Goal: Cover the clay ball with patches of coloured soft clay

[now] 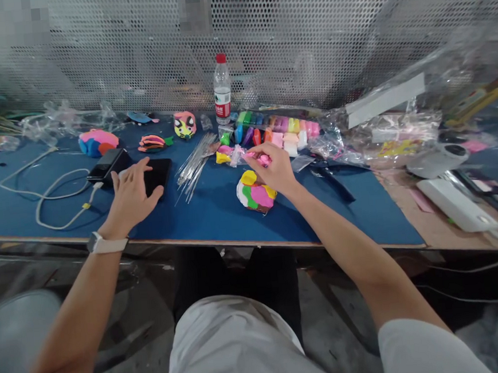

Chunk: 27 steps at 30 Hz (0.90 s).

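Blue surface [208,218] is crowded. Left hand [134,191] spreads wide over the black device [160,173]. Right hand [275,167], just beside the many-coloured clay model [254,196], could dent it by sinking too low; its narrow grip pinches pink clay [265,160].

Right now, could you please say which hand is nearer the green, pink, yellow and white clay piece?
Right: the right hand is close beside the clay piece; the left hand is farther left, at the flat black device.
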Tool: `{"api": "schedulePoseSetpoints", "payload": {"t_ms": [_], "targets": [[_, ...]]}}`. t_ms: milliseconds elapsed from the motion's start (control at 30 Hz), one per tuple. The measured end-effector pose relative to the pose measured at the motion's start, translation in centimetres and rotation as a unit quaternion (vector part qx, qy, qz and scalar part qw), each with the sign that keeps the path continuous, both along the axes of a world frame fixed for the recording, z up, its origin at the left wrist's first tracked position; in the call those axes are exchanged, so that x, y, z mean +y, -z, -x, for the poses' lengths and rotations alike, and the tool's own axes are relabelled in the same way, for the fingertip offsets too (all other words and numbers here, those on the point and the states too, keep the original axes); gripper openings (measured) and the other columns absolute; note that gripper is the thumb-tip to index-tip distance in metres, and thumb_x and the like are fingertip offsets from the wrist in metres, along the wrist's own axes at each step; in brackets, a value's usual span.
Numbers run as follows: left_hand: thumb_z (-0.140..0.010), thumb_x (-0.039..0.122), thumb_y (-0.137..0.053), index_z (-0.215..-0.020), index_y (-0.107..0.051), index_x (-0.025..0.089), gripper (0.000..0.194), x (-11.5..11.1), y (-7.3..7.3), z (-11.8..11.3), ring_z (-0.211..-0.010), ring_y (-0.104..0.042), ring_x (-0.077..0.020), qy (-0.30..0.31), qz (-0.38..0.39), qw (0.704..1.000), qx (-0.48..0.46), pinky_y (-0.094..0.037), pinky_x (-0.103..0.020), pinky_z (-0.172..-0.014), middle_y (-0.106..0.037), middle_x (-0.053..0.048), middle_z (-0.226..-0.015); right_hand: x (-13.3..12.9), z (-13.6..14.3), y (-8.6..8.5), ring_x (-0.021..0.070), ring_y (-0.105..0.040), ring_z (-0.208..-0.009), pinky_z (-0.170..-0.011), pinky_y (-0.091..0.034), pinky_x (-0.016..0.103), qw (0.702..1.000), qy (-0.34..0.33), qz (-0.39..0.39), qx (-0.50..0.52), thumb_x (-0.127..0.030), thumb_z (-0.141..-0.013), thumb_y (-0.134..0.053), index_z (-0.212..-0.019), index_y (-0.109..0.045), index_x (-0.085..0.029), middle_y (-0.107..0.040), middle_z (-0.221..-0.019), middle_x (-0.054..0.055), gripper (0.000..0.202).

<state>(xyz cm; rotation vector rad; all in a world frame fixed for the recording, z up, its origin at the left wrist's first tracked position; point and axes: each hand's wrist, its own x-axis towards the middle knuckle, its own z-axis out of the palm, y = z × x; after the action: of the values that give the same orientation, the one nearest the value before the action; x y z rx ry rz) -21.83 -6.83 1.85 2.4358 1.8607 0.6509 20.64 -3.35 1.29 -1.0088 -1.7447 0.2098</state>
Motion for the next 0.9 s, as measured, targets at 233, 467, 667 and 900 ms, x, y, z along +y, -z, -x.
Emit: {"api": "schedulePoseSetpoints", "payload": {"t_ms": [233,467,667,900], "targets": [[-0.119,0.055,-0.054,-0.188,-0.022,0.011,0.088,1.5,0.3,1.6,-0.18,-0.029,-0.0457,0.028,0.03,0.999,0.02,-0.007,-0.088,-0.144,-0.055,-0.021,-0.178,0.0,-0.1,0.0,0.0259,-0.081,-0.089,-0.087,-0.067,0.045,1.0,0.0,-0.008,0.002,-0.083,-0.106,-0.072,-0.104,-0.085,-0.028,-0.086,-0.099,0.008,0.057],[-0.12,0.055,-0.048,-0.187,-0.024,0.009,0.085,1.5,1.3,1.6,-0.178,-0.034,-0.044,0.018,0.018,1.0,0.018,-0.003,-0.087,-0.144,-0.057,-0.021,-0.177,0.0,-0.1,0.1,0.027,-0.08,-0.092,-0.09,-0.068,0.047,1.0,0.009,0.008,-0.009,-0.081,-0.107,-0.072,-0.105,-0.085,-0.029,-0.086,-0.101,0.007,0.054],[-0.12,0.057,-0.047,-0.188,-0.024,0.01,0.086,1.8,1.9,1.9,-0.182,-0.026,-0.0465,0.014,0.031,0.999,0.029,-0.001,-0.085,-0.146,-0.045,-0.021,-0.188,-0.2,0.0,-0.1,0.0264,-0.08,-0.09,-0.088,-0.067,0.046,1.0,0.0,-0.002,-0.002,-0.081,-0.107,-0.073,-0.103,-0.085,-0.028,-0.085,-0.1,0.007,0.054],[-0.114,0.061,-0.046,-0.19,-0.017,0.014,0.094,2.0,2.0,1.6,-0.185,-0.023,-0.0433,0.008,0.044,0.999,0.028,0.003,-0.086,-0.146,-0.049,-0.02,-0.187,-0.1,0.0,-0.1,0.0259,-0.08,-0.09,-0.087,-0.066,0.045,1.0,-0.005,-0.004,-0.001,-0.079,-0.107,-0.074,-0.104,-0.085,-0.028,-0.085,-0.099,0.007,0.053]]}}
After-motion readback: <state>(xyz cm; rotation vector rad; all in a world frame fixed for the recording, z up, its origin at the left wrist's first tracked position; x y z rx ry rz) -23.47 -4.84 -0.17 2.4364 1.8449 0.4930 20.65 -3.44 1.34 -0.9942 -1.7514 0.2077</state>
